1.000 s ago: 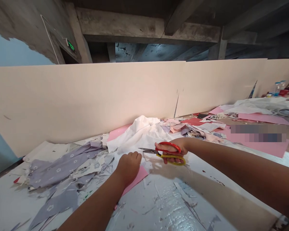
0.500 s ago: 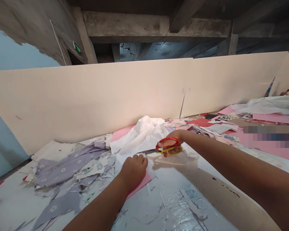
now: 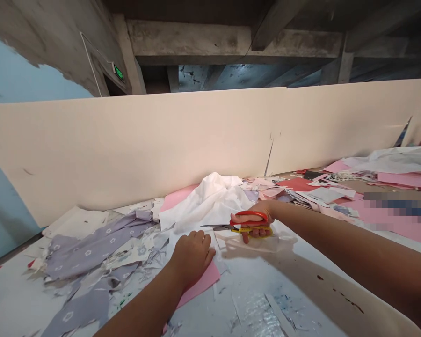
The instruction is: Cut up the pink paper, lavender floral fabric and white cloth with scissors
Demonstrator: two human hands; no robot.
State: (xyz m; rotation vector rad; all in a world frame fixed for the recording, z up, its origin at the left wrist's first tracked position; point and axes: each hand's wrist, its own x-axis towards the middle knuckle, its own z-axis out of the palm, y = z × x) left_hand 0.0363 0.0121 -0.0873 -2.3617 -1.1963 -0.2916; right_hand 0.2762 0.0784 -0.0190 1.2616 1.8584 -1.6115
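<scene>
My right hand (image 3: pixel 256 225) grips scissors (image 3: pixel 248 217) with red and yellow handles. Their metal blades point left, across the white fabric (image 3: pixel 217 194), just above the knuckles of my other hand; they look closed or nearly so. With fingers bent and pressed together, my left hand (image 3: pixel 192 255) holds down the fabric's near edge. Under that hand a pink sheet (image 3: pixel 201 283) sticks out. A thin, see-through part of the white material (image 3: pixel 284 238) trails below my right hand. What lies under my left palm is hidden.
Grey-purple floral fabric scraps (image 3: pixel 98 245) and paper bits are strewn on the left of the white work surface (image 3: pixel 245 285). More scraps, a red piece (image 3: pixel 298 184) and pink sheets (image 3: pixel 407 179) lie at the right. A cream board (image 3: pixel 143 145) stands behind.
The view has shifted a little. The scissors and my right hand sit slightly lower and further right. My left hand stays on the fabric, with more of the pink sheet showing beside it.
</scene>
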